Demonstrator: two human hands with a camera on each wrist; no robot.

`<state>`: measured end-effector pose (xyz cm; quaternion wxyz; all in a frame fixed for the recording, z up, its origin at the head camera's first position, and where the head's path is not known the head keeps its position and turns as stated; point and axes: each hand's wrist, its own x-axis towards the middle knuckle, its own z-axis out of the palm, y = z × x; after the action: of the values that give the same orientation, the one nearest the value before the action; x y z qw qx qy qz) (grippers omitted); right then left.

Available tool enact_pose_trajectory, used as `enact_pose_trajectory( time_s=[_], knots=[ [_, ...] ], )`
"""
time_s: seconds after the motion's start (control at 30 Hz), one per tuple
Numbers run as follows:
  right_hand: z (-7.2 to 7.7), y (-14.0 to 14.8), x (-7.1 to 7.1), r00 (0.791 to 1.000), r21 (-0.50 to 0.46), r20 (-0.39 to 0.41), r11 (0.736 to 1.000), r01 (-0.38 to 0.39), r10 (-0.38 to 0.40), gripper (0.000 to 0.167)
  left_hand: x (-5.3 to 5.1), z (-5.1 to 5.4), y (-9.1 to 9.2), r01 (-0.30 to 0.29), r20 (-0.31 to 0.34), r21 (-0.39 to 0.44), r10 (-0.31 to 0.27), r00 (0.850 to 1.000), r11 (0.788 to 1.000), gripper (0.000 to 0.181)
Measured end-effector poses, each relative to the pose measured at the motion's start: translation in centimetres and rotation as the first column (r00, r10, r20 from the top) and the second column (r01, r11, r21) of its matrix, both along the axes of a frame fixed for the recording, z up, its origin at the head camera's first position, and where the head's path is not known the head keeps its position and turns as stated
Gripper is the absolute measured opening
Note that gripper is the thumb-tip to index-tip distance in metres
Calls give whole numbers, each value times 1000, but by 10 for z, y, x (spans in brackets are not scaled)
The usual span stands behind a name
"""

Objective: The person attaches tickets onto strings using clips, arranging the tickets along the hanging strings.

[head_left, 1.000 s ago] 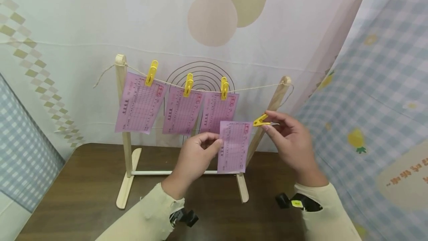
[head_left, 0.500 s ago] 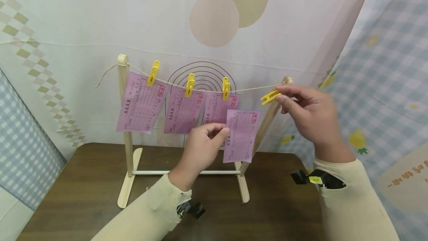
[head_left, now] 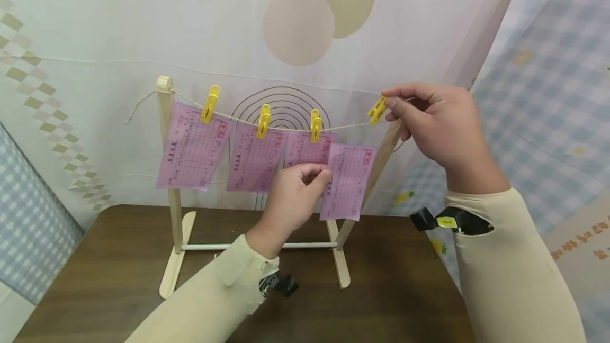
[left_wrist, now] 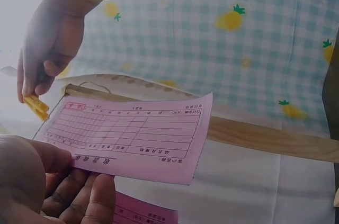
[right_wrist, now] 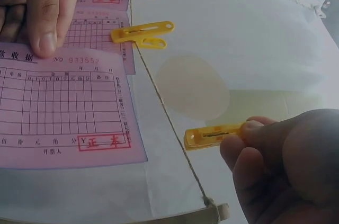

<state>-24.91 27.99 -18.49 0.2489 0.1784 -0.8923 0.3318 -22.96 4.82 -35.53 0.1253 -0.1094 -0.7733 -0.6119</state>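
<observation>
Between thumb and fingers, my left hand (head_left: 293, 195) pinches the left edge of a pink receipt slip (head_left: 350, 181), which hangs just below the string (head_left: 350, 127). My right hand (head_left: 440, 123) pinches a yellow clothespin (head_left: 378, 110) by its handle end, close to the string near the right post; in the right wrist view that clothespin (right_wrist: 214, 135) lies beside the string, its tip near it. Three more pink slips hang on the string, each under a yellow clothespin. The rightmost hanging slip (head_left: 310, 147) is partly covered by my left hand and the held slip.
The string runs between a left wooden post (head_left: 170, 173) and a right wooden post (head_left: 381, 168). A white bar (head_left: 214, 247) joins their feet on the brown table (head_left: 381, 290). A printed cloth (head_left: 405, 25) hangs behind, and a checked cloth (head_left: 538, 94) at the right.
My right hand has risen with the clothespin from beside the slip's corner to the string. My left hand has lifted the slip up and slightly right, toward the string.
</observation>
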Motion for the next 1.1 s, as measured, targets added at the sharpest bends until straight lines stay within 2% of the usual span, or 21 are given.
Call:
enact_pose_trajectory(
  time_s=[0.13, 0.33, 0.5, 0.77, 1.1],
  knots=[
    [5, -2, -3, 998, 17, 47, 999, 32, -33, 20, -1, 4, 3, -15, 24, -19, 16, 1000, 1000, 24],
    [5, -1, -5, 992, -23, 123, 1000, 6, -4, 19, -1, 8, 8, -38, 45, -43, 40, 998, 998, 27],
    [2, 0, -6, 989, -24, 146, 1000, -6, 10, 19, -2, 11, 12, -30, 59, -8, 30, 998, 1000, 27],
    [0, -2, -3, 986, 14, 164, 1000, -11, 8, 17, -4, 12, 15, -11, 0, 36, 11, 1000, 999, 25],
    [-5, -4, -2, 982, 11, 185, 999, -43, 40, 16, -2, 15, 14, -60, -43, 34, 62, 997, 998, 23]
  ],
)
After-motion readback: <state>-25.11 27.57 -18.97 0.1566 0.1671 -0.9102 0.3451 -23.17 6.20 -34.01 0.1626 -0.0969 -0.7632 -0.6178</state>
